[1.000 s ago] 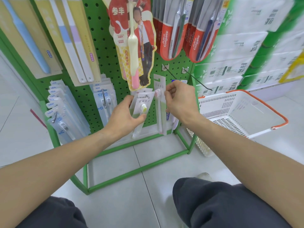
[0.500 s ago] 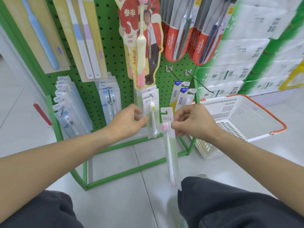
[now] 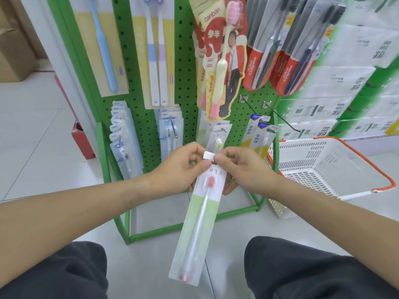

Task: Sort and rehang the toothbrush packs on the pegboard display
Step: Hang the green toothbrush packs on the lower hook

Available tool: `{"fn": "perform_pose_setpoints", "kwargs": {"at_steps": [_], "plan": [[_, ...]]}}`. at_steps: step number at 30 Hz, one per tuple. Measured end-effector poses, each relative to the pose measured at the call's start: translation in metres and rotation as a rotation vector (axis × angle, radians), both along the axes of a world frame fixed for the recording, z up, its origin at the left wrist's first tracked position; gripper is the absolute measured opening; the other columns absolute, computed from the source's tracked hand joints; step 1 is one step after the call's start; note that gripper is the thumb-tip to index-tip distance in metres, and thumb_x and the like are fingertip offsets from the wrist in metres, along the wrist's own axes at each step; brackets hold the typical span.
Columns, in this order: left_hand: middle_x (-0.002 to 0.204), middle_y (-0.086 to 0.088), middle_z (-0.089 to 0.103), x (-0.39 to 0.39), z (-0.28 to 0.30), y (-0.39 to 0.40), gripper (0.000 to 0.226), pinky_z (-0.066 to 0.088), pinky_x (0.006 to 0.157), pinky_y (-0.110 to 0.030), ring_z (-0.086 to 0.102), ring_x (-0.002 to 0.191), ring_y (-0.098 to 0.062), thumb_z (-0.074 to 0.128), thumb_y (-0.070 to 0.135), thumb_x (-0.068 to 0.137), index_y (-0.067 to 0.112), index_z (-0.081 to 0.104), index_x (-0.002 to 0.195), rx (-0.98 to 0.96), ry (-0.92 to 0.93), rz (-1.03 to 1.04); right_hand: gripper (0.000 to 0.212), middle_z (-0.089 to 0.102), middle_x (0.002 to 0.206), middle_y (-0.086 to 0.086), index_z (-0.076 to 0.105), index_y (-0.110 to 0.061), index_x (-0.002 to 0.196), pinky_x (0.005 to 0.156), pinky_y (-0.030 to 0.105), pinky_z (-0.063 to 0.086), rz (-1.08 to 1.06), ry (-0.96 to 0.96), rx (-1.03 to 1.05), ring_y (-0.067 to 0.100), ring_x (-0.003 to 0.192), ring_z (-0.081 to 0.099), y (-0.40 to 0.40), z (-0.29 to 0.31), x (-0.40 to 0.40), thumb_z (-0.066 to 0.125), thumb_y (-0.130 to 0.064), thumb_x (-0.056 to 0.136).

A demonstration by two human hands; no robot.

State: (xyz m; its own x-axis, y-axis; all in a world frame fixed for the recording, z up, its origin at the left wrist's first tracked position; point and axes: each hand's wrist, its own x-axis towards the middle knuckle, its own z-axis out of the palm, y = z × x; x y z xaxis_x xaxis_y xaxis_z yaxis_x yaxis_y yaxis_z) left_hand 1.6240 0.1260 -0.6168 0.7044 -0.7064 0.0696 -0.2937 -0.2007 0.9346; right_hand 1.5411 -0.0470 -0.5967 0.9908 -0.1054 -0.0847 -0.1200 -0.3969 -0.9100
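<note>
The tall green metal pegboard rack (image 3: 187, 67) stands in front of me, with many toothbrush packs hanging on its hooks. To the right of it, on the pale floor, sits a white plastic basket with orange rim and handle (image 3: 323, 167). On the upper board hang two red and grey Colgate packs (image 3: 280, 50) and, left of them, a red and cream card pack with a pink-tipped brush (image 3: 220, 61).

In front of the rack, between my knees, I hold a long clear pack with green and white card and a pink-headed toothbrush (image 3: 198, 223). It is tilted, the top near my hands, the bottom end lower and to the left.

My left hand (image 3: 181, 169) has its fingers curled, and the thumb and the forefinger pinch the white hang tab at the top of the pack. My right hand (image 3: 239, 167) does the same from the other side, fingers curled and thumb on the tab. The fingertips of both hands almost meet there.
</note>
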Motion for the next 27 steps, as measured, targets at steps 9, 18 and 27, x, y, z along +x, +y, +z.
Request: {"fn": "perform_pose_setpoints", "kwargs": {"at_steps": [9, 18, 27], "plan": [[0.068, -0.008, 0.068, 0.004, -0.002, 0.019, 0.020, 0.052, 0.057, -0.035, 0.061, 0.058, -0.021, 0.050, 0.029, 0.105, 0.015, 0.061, 0.094, 0.021, 0.135, 0.018, 0.025, 0.074, 0.072, 0.017, 0.065, -0.007, 0.103, 0.056, 0.054, 0.061, -0.210, -0.130, -0.075, 0.034, 0.057, 0.072, 0.020, 0.013, 0.015, 0.055, -0.030, 0.105], [0.082, -0.009, 0.075, 0.014, 0.006, 0.022, 0.004, 0.063, 0.068, -0.047, 0.074, 0.074, -0.028, 0.052, 0.010, 0.103, 0.008, 0.056, 0.103, -0.092, 0.219, 0.133, 0.030, 0.062, 0.077, 0.006, 0.057, -0.017, 0.122, 0.049, 0.040, 0.060, -0.129, -0.190, 0.127, 0.020, 0.065, 0.068, 0.028, -0.004, 0.019, 0.065, -0.004, 0.096], [0.093, -0.018, 0.073, 0.012, -0.009, 0.023, 0.014, 0.062, 0.067, -0.055, 0.073, 0.079, -0.040, 0.060, 0.001, 0.095, 0.010, 0.054, 0.103, -0.003, 0.204, 0.162, 0.050, 0.059, 0.096, -0.006, 0.062, -0.031, 0.124, 0.069, 0.018, 0.049, -0.021, -0.400, -0.428, 0.012, 0.079, 0.059, 0.023, -0.023, 0.029, 0.073, -0.008, 0.081]]}}
